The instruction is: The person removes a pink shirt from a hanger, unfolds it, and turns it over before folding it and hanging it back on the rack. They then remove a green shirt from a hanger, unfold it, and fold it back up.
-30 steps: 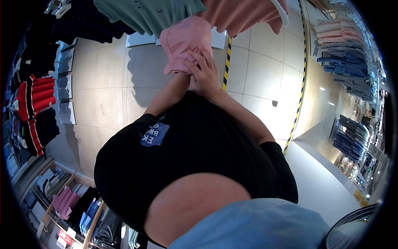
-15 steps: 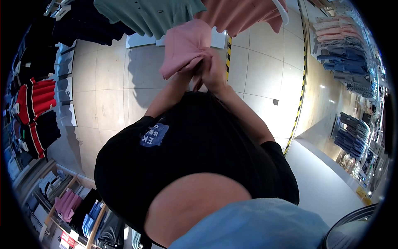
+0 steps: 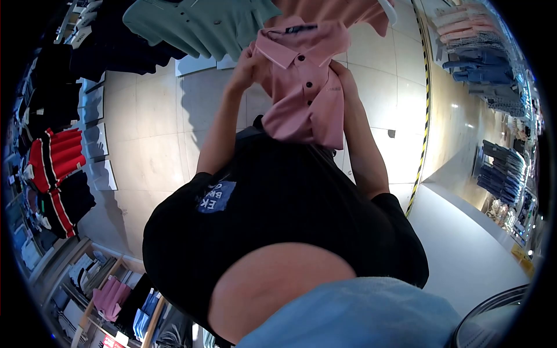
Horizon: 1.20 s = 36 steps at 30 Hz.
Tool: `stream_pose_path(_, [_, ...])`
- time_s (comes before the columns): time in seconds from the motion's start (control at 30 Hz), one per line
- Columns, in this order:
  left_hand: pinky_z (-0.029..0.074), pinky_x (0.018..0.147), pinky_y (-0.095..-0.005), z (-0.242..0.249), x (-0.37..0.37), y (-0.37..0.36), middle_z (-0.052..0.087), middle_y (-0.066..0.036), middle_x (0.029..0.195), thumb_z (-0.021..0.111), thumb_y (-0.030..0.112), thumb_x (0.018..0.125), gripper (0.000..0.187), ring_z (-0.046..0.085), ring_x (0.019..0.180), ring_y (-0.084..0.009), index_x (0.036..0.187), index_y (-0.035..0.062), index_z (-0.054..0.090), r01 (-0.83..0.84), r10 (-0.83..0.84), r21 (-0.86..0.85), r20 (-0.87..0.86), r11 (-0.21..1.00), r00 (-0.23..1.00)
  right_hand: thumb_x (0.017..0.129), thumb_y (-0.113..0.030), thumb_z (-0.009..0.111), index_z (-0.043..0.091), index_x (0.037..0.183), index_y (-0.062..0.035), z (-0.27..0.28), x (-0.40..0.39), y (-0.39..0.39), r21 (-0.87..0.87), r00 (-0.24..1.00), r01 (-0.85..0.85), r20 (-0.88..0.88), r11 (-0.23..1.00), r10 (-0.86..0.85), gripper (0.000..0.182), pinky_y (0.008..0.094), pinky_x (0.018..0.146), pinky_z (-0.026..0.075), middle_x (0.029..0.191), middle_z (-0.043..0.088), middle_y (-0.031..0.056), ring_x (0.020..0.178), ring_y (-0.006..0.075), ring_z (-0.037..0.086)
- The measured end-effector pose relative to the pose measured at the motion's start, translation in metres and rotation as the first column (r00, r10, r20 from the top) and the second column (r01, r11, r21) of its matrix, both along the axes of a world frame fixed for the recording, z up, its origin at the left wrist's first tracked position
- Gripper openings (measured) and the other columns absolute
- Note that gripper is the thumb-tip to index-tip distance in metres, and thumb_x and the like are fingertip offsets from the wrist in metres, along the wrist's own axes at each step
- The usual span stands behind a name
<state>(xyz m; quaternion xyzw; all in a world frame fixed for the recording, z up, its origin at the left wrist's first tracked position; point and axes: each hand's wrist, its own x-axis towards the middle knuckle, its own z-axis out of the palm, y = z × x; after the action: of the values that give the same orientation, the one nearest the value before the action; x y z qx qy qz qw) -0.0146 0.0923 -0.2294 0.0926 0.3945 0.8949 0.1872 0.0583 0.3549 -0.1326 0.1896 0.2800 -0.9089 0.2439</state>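
I hold a pink polo shirt [image 3: 304, 87] up in front of my chest, collar and dark buttons facing me, its lower part draped down over my black T-shirt [image 3: 278, 203]. My left hand [image 3: 243, 62] grips the shirt's left shoulder near the collar. At the other shoulder edge, my right hand [image 3: 343, 76] grips the shirt, partly hidden behind the cloth. Both arms are raised and apart.
A green polo [image 3: 197, 23] and a salmon shirt [image 3: 342, 10] hang just above. Dark and red-striped shirts [image 3: 52, 153] line the left wall. Folded clothes fill a shelf [image 3: 110, 293] at bottom left. Yellow-black tape [image 3: 426, 87] marks the tiled floor. Clothing racks [image 3: 499, 168] stand at the right.
The pink shirt was bunched between my hands held close together. My hands have moved apart and upward, and the shirt now hangs spread open with its front showing.
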Motion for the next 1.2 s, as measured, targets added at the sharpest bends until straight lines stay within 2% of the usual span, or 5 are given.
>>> stream_pose_path(0.3, [0.054, 0.093, -0.0304, 0.073, -0.002, -0.021, 0.068, -0.008, 0.118, 0.068, 0.011, 0.094, 0.035, 0.067, 0.105, -0.0168, 0.127, 0.0000, 0.060, 0.143, -0.110, -0.243, 0.143, 0.959, 0.984, 0.104, -0.024, 0.049, 0.051, 0.137, 0.0008, -0.006, 0.008, 0.024, -0.045, 0.980, 0.155, -0.123, 0.987, -0.159, 0.041, 0.0407, 0.103, 0.053, 0.134, 0.061, 0.0177, 0.120, 0.0284, 0.063])
stream_pose_path(0.73, [0.053, 0.088, -0.0269, 0.088, -0.018, -0.040, 0.069, -0.005, 0.114, 0.060, 0.010, 0.101, 0.023, 0.065, 0.103, -0.0128, 0.121, -0.0001, 0.065, 0.267, -0.262, -0.205, 0.050, 0.942, 0.964, 0.083, -0.004, 0.081, 0.050, 0.140, -0.0010, 0.036, 0.005, 0.052, 0.431, 0.827, 0.308, -0.563, 0.848, -0.014, 0.065, 0.0344, 0.103, 0.052, 0.134, 0.060, 0.0100, 0.123, 0.0204, 0.060])
stream_pose_path(1.1, [0.046, 0.085, -0.0212, 0.224, -0.035, 0.007, 0.066, 0.003, 0.105, 0.056, 0.009, 0.103, 0.026, 0.055, 0.097, -0.0046, 0.126, -0.0009, 0.064, -0.264, -0.106, -0.621, -0.494, 0.738, 0.863, 0.087, -0.007, 0.077, 0.061, 0.125, -0.0033, 0.129, -0.057, 0.097, 0.673, 0.529, 0.689, -0.721, 0.271, 0.448, 0.041, 0.0365, 0.099, 0.055, 0.118, 0.068, 0.0096, 0.113, 0.0207, 0.066])
stream_pose_path(1.13, [0.046, 0.084, -0.0210, 0.242, -0.039, 0.012, 0.066, 0.003, 0.103, 0.057, 0.010, 0.103, 0.025, 0.054, 0.095, -0.0046, 0.125, -0.0005, 0.065, -0.329, -0.098, -0.630, -0.545, 0.703, 0.833, 0.084, -0.016, 0.079, 0.065, 0.110, -0.0037, 0.151, -0.070, 0.097, 0.404, 0.297, 0.903, -0.832, 0.145, 0.469, 0.032, 0.0337, 0.086, 0.053, 0.106, 0.069, 0.0088, 0.097, 0.0163, 0.066])
stream_pose_path(1.2, [0.046, 0.081, -0.0214, 0.268, -0.050, 0.021, 0.064, 0.005, 0.095, 0.060, 0.014, 0.103, 0.024, 0.052, 0.088, -0.0053, 0.121, 0.0006, 0.067, -0.482, -0.058, -0.624, -0.645, 0.615, 0.762, 0.084, -0.014, 0.079, 0.063, 0.104, -0.0023, 0.165, -0.092, 0.116, 0.632, 0.494, 0.754, -0.726, 0.181, 0.477, 0.028, 0.0332, 0.080, 0.054, 0.101, 0.068, 0.0091, 0.090, 0.0148, 0.066])
